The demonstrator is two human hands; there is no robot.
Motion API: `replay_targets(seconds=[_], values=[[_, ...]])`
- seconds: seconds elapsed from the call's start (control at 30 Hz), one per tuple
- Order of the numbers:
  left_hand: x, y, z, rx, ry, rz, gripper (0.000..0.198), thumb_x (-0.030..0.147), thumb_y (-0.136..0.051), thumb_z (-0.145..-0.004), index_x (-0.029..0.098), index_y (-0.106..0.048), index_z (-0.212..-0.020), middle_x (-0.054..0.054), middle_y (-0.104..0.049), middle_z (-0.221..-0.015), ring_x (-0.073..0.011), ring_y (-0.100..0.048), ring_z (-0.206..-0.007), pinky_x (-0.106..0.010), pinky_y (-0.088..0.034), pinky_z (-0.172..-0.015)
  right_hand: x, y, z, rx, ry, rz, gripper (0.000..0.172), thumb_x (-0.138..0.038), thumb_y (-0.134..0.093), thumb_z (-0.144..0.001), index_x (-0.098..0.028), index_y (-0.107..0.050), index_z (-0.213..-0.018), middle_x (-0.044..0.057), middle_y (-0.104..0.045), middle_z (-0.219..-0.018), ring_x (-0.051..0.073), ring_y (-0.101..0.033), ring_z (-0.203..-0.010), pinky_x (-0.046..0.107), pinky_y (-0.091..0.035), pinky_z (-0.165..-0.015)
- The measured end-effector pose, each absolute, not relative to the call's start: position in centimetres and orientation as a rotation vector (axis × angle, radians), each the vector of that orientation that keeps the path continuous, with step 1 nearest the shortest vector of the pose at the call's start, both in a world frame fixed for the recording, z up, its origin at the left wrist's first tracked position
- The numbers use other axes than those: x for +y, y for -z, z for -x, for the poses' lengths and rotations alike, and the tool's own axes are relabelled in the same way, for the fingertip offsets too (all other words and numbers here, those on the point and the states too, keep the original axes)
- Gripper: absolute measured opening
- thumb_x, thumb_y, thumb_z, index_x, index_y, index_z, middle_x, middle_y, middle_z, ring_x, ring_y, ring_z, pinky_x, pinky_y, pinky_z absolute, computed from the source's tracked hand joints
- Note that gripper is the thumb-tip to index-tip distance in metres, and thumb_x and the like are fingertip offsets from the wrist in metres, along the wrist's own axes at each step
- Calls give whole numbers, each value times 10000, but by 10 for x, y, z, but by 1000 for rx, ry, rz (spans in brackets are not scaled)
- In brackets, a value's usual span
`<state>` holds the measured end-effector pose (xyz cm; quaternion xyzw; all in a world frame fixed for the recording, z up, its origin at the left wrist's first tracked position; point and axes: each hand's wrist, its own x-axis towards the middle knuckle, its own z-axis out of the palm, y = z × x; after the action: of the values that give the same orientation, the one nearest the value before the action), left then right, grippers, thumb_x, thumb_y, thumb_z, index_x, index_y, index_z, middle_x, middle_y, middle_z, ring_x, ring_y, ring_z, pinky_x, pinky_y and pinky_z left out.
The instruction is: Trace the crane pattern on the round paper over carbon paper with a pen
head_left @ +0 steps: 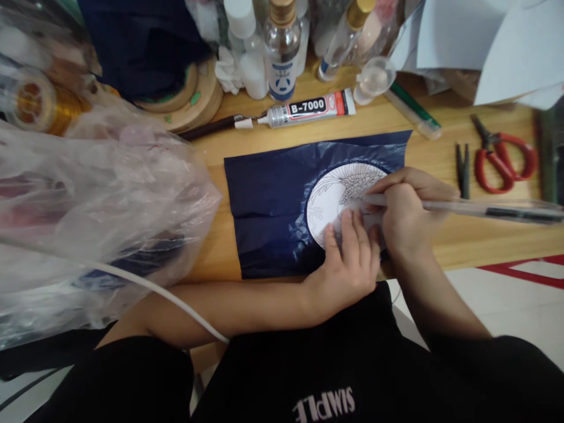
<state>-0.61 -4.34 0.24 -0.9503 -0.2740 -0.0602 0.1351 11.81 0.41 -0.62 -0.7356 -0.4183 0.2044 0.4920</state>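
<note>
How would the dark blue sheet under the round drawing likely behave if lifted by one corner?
Probably floppy and very light: the dark blue sheet shows creases and lies thin on the table. Likely to slide or tear easily; the left hand presses the round drawing on it.

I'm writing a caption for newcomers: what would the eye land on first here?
The white round drawing against the dark blue sheet at the middle of the table, where the right hand holds a pen to it and the left hand rests its fingers on it. Next come the red scissors at the right and the big plastic bag on the left.
</note>
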Motion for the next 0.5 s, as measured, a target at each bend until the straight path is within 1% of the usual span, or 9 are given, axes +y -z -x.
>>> replay_targets(seconds=[0.2,0.5], values=[[-43,-3,6,-792,175,2767,654,518,-361,-952,-24,-550,-1266,-284,-594,-1240,-389,-595,-1143,-472,-494,-867,4,3,-118,-1070,-516,1779,252,-100,-417,-648,-164,-636,-541,-50,-583,-493,69,-517,-445,202,-393,-434],[-43,-3,6,-788,181,2750,679,532,-310,-963,-25,-549,-1270,-277,-608,-1224,-377,-607,-1129,-456,-515,-854,5,5,-117,-1023,-525,1803,241,-96,-407,-666,-154,-620,-568,-47,-552,-476,69,-500,-409,195,-384,-394]])
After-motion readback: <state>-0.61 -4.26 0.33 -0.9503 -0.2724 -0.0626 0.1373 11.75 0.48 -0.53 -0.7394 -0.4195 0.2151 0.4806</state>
